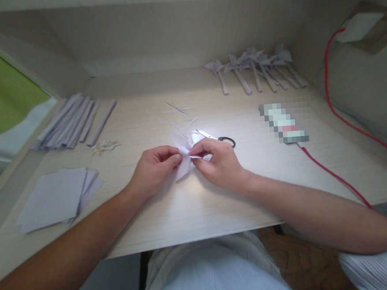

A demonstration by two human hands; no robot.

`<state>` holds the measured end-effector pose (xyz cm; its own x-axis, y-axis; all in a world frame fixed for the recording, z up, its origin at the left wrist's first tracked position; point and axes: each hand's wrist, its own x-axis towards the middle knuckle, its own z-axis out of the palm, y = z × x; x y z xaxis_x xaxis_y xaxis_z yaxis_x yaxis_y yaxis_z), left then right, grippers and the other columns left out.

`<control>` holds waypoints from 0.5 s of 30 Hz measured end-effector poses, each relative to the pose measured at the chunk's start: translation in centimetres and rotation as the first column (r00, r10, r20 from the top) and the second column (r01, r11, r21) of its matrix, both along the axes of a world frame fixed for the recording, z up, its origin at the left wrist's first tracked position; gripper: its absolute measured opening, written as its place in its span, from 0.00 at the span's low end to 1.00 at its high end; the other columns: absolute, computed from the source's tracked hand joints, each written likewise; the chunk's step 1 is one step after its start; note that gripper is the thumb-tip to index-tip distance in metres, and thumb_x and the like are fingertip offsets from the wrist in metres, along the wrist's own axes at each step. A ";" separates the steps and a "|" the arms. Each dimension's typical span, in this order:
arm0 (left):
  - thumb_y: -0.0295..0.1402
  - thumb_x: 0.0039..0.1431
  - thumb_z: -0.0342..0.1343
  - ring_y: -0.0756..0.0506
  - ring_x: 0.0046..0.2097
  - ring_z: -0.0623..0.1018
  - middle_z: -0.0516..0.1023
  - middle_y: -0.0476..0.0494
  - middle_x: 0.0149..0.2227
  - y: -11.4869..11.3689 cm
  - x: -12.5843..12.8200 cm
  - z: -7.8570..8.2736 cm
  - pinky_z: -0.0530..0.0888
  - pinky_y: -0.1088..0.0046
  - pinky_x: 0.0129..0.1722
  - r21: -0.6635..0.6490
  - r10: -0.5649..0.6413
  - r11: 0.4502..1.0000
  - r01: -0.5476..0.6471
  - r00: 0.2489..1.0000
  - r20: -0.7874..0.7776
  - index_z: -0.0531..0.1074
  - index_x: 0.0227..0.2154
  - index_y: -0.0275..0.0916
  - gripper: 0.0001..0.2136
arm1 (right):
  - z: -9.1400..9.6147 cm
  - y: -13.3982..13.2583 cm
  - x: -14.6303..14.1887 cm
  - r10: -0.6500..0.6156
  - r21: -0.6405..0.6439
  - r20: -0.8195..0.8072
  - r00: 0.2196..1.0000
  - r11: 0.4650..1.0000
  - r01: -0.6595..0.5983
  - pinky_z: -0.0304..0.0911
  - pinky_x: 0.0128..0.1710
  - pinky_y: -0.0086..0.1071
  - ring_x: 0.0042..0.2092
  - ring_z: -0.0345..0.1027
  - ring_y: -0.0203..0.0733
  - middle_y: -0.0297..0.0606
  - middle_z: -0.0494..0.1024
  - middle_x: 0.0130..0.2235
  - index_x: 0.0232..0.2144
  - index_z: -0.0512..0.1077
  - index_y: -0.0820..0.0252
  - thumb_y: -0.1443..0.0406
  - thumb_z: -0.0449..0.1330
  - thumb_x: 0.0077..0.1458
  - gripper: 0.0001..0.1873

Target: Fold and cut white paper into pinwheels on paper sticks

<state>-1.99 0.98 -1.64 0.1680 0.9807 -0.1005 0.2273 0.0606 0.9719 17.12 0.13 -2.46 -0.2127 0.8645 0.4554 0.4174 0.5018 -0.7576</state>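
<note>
A white paper pinwheel (pixel 183 169) is held up over the middle of the desk, its folded blades spreading above and below my fingers. My left hand (pixel 160 167) pinches its left side between thumb and forefinger. From the right, my right hand (pixel 219 163) grips the pinwheel near its centre, also with thumb and fingertips. Whether a small pin or stick sits at the centre is hidden by the fingers. Just behind my right hand lie scissors (pixel 227 141) with black handles, their blades pointing left. Thin paper strips (pixel 179 108) are scattered beyond them.
Rolled paper tubes (pixel 70 120) lie at the left, with small pale bits (pixel 105 146) beside them. Nearer is a stack of paper squares (pixel 56 196). Several finished pinwheels on tubes (pixel 241 73) lie at the back right. A blurred phone (pixel 283 123) trails a red cable (pixel 335 175).
</note>
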 end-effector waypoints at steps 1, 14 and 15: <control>0.32 0.51 0.64 0.49 0.31 0.73 0.79 0.49 0.27 0.0 0.0 0.0 0.67 0.73 0.34 0.005 0.001 1.000 -0.001 1.000 -0.007 0.80 0.28 0.37 0.04 | -0.1 0.0 0.0 0.002 -0.008 -0.018 1.000 1.000 -0.002 0.68 0.37 0.34 0.35 0.76 0.42 0.39 0.83 0.33 0.30 0.78 0.61 0.74 0.61 0.50 0.08; 0.33 0.53 0.64 0.50 0.31 0.74 0.80 0.49 0.29 -0.1 0.1 -0.4 0.67 0.75 0.33 0.054 0.035 0.998 -0.033 0.999 -0.035 0.80 0.30 0.37 0.05 | -1.6 0.5 -0.7 -0.040 -0.220 -0.173 0.984 0.975 0.001 0.68 0.34 0.34 0.34 0.76 0.42 0.38 0.83 0.31 0.31 0.79 0.61 0.71 0.63 0.52 0.04; 0.33 0.54 0.63 0.50 0.31 0.73 0.80 0.49 0.29 -0.1 0.2 -0.4 0.67 0.75 0.33 0.057 0.035 0.998 -0.033 0.999 -0.039 0.80 0.30 0.37 0.05 | -1.6 0.5 -0.7 -0.044 -0.236 -0.179 0.983 0.972 0.000 0.68 0.35 0.34 0.33 0.76 0.42 0.38 0.82 0.31 0.30 0.79 0.61 0.71 0.63 0.52 0.04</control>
